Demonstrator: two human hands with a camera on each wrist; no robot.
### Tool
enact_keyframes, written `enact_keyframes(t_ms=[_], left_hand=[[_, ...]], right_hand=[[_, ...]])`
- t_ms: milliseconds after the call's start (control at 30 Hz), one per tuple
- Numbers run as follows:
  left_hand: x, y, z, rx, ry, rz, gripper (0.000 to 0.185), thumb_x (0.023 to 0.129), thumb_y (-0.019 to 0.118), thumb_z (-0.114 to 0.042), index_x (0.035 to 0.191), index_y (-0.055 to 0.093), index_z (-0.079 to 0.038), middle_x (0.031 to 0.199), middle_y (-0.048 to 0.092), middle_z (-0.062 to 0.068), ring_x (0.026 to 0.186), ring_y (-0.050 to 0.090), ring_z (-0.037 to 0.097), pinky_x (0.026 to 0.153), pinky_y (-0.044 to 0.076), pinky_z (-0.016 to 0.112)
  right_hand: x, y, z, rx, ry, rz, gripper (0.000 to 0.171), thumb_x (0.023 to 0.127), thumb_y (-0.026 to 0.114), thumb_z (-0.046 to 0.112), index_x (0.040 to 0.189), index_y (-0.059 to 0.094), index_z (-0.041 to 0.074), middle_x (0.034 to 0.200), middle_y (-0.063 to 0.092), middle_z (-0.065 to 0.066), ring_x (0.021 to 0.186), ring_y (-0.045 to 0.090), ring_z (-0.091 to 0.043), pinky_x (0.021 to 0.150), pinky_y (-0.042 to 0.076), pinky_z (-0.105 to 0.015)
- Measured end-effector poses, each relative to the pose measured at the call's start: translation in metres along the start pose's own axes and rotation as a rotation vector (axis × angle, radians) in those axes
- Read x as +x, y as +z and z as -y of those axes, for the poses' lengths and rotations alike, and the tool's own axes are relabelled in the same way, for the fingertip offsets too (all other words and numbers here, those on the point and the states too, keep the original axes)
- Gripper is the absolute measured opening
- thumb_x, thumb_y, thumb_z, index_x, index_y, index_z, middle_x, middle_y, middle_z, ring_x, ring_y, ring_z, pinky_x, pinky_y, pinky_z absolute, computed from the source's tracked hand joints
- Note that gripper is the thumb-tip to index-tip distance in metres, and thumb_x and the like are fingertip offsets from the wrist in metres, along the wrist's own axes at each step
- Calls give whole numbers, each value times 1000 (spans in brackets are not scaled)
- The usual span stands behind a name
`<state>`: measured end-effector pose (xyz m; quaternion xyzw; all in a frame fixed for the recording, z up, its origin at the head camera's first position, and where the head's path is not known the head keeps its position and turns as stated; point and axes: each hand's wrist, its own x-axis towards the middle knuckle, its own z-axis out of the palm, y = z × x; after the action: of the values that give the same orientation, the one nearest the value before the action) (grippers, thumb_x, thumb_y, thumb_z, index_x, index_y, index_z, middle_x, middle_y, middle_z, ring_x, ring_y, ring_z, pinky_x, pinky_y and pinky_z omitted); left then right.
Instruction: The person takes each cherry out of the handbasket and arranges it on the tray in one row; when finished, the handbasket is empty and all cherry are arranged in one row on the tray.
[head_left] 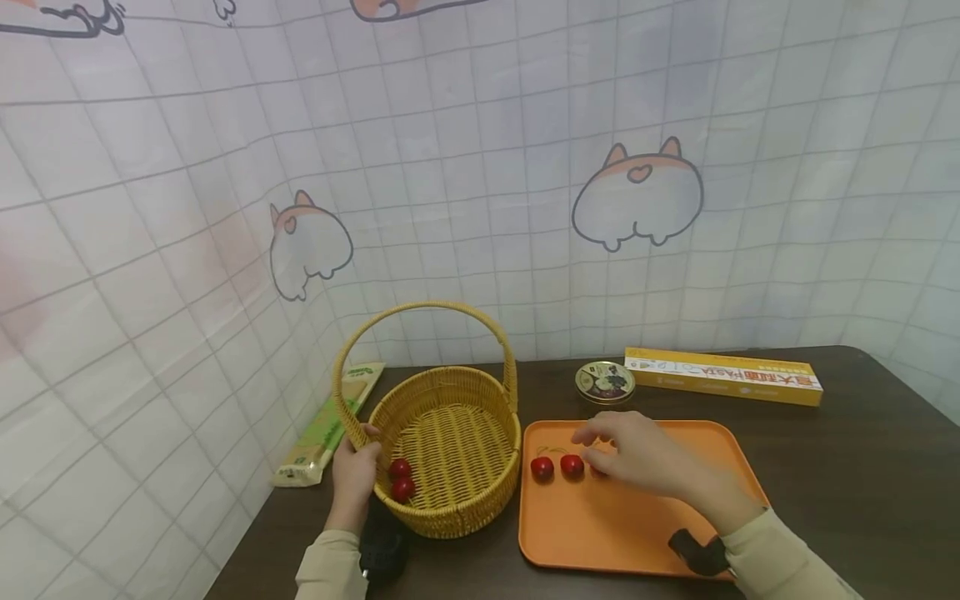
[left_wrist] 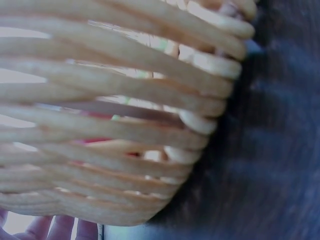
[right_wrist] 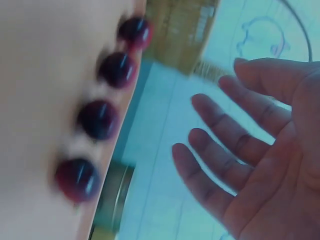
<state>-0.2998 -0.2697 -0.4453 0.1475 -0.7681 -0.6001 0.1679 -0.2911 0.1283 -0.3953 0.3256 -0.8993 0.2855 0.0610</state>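
Cherries are on the move. Left hand grips the rim of the woven yellow wicker basket, fingers curled over its edge, steadying it on the dark bench; two red cherries sit inside. Right hand hovers over the flat orange plastic tray, fingers spread and relaxed, holding nothing, just above a row of loose red cherries. Looks like the pick-up step: the next move calls for a light pinch on one cherry, then a carry across into the basket.
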Motion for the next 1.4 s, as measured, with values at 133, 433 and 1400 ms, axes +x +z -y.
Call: enact_keyframes(t_ms=[133, 433, 1400], left_hand=[[1, -3, -1, -4, 4, -17, 30, 87, 46, -4, 117, 53, -2, 106, 49, 15, 92, 45, 29, 75, 36, 38], [-3, -1, 0, -25, 5, -19, 30, 87, 47, -3, 117, 53, -2, 115, 51, 18, 97, 47, 30, 78, 37, 38], [-2, 0, -1, -45, 23, -60, 33, 82, 51, -2, 115, 57, -1, 96, 52, 11, 80, 46, 24, 68, 38, 33]], right_hand=[[21, 18, 29, 81, -102, -94, 13, 93, 65, 18, 103, 72, 21, 99, 67, 11, 90, 63, -10, 79, 52, -34], [67, 71, 67, 212, -147, -212, 16, 93, 62, 12, 101, 74, 17, 99, 72, 4, 84, 66, -7, 73, 53, -27], [130, 132, 112, 90, -247, 459, 41, 89, 68, 14, 129, 63, 17, 102, 67, 4, 89, 60, -6, 78, 48, -22]])
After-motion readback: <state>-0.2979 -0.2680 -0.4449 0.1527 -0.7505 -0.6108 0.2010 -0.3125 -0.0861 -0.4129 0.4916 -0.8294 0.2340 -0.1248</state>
